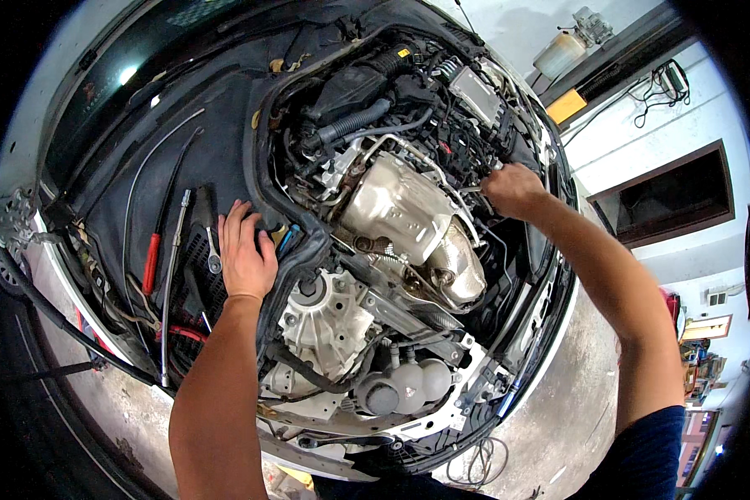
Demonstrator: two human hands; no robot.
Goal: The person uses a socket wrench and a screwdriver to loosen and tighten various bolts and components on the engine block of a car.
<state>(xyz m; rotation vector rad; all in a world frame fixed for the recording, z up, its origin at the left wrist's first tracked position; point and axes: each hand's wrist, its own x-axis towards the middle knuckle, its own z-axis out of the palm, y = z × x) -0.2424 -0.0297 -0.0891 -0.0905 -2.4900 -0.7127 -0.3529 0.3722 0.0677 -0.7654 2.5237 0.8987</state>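
Note:
My left hand (247, 257) lies with its fingers spread on the dark cowl beside the engine bay's rubber seal (304, 250). Just left of its fingers is a chrome ratcheting wrench (214, 257). My right hand (514, 192) reaches over the far right side of the engine and is closed around a shiny metal tool (497, 164); only small parts of it show, so its kind is unclear. Between the hands sits a silver heat shield (396, 208) over the engine. Black wiring and hoses (450, 137) run near my right hand.
A red-handled pry tool (152, 262), a long chrome extension bar (174, 287) and a thin curved rod (142, 183) lie on the cowl at left. A strut tower (325, 321) and a grey coolant reservoir (408, 385) stand nearer me. A cable (483, 458) lies on the floor.

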